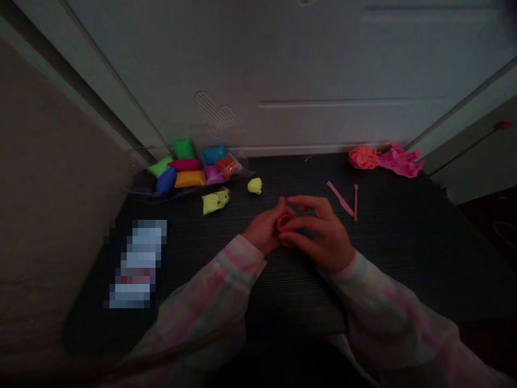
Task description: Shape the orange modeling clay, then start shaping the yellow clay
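Black and flat, our table [404, 231] sits by a white door [315, 59] with a stripy heart [215, 114] on it. At the back left we have a see-through bag [139, 180]. Inside it we see little packs: green [183, 149], light green [160, 166], dark pink [184, 165], dark blue [166, 180], yellow-orange [189, 178], light blue [213, 154], purple [213, 174] and orange [227, 167]. Just in front of the bag lies a crinkly yellow packet [212, 203]; we cannot tell what is in it. A yellow lump [254, 186] sits near it. Our left hand [264, 229] is half curled around a small red piece [284, 221], over the middle of the table. Our right hand [327, 237] is partly closed, with one finger up and its thumb and another finger on the red piece. To the right we have two pink sticks [340, 199], and behind them an orange bunch [363, 157] touches a pink bunch [402, 160]. A blurred bright screen [139, 264] lies at the left
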`<state>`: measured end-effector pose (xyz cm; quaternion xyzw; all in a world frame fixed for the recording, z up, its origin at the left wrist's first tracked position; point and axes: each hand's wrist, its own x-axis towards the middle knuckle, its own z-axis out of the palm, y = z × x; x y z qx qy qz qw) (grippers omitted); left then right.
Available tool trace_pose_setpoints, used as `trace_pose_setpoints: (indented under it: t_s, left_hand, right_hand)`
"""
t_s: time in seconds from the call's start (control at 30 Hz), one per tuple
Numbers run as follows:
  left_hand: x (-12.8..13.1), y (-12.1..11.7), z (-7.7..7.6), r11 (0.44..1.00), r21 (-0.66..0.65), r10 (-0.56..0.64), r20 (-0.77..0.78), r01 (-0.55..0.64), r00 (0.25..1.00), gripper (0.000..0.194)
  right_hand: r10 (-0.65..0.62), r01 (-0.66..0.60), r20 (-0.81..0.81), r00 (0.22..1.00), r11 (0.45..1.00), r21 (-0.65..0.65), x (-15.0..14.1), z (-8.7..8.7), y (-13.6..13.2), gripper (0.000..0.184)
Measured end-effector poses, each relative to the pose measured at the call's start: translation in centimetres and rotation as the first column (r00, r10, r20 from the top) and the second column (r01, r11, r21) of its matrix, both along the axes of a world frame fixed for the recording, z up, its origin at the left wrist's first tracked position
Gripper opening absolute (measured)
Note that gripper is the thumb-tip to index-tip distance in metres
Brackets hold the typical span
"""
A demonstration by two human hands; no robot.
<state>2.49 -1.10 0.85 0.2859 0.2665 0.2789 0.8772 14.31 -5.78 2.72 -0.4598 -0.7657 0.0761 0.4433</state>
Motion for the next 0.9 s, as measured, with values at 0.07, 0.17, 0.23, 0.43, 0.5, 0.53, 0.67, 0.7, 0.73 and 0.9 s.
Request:
trace_pose_setpoints:
  t_s: [0.07, 0.17, 0.23, 0.43, 0.5, 0.53, 0.67, 0.7, 0.73, 0.9]
  left_hand:
    - [0.00, -0.05, 0.23, 1.000, -0.024, 0.000, -0.019, 0.000, 1.000, 0.038]
    - [0.01, -0.11, 0.34, 0.999, -0.040, -0.001, -0.010, 0.001, 1.000, 0.038]
    - [0.06, -0.10, 0.23, 0.999, -0.032, 0.014, 0.013, -0.013, 1.000, 0.037]
    - [0.21, 0.00, -0.01, 0.998, -0.045, 0.055, 0.051, -0.053, 0.997, 0.035]
    - [0.22, 0.02, 0.10, 0.996, -0.069, 0.053, 0.061, -0.049, 0.997, 0.033]
    - [0.23, 0.03, 0.15, 0.996, -0.074, 0.058, 0.068, -0.052, 0.996, 0.033]
    - [0.27, 0.05, 0.19, 0.995, -0.045, 0.093, 0.117, -0.088, 0.989, 0.031]
    - [0.27, 0.05, 0.15, 0.995, -0.036, 0.096, 0.130, -0.092, 0.987, 0.031]
    - [0.26, 0.05, 0.11, 0.995, -0.032, 0.093, 0.143, -0.089, 0.985, 0.030]
    - [0.16, 0.07, 0.13, 0.993, -0.075, 0.106, 0.179, -0.094, 0.978, 0.025]
  right_hand:
    - [-0.004, 0.004, 0.000, 1.000, 1.000, 0.008, 0.00, 0.00, -0.01, 0.006]
    - [-0.011, 0.011, 0.003, 1.000, 1.000, 0.008, 0.01, 0.02, -0.05, 0.006]
    - [-0.025, 0.024, 0.002, 1.000, 1.000, 0.007, 0.00, 0.02, -0.06, 0.007]
    - [-0.047, 0.047, -0.008, 0.999, 0.999, 0.023, -0.05, 0.03, -0.08, 0.005]
    - [-0.058, 0.058, -0.013, 0.998, 0.998, 0.011, 0.01, 0.04, -0.07, 0.004]
    - [-0.062, 0.062, -0.014, 0.998, 0.998, 0.006, 0.05, 0.03, -0.07, 0.004]
    - [-0.078, 0.078, -0.002, 0.997, 0.997, 0.024, 0.14, -0.09, 0.01, 0.013]
    - [-0.081, 0.081, 0.000, 0.997, 0.996, 0.032, 0.14, -0.12, 0.02, 0.014]
    - [-0.083, 0.083, -0.002, 0.997, 0.996, 0.039, 0.14, -0.13, 0.03, 0.012]
    - [-0.094, 0.095, -0.012, 0.995, 0.995, 0.041, 0.32, -0.02, 0.01, 0.006]
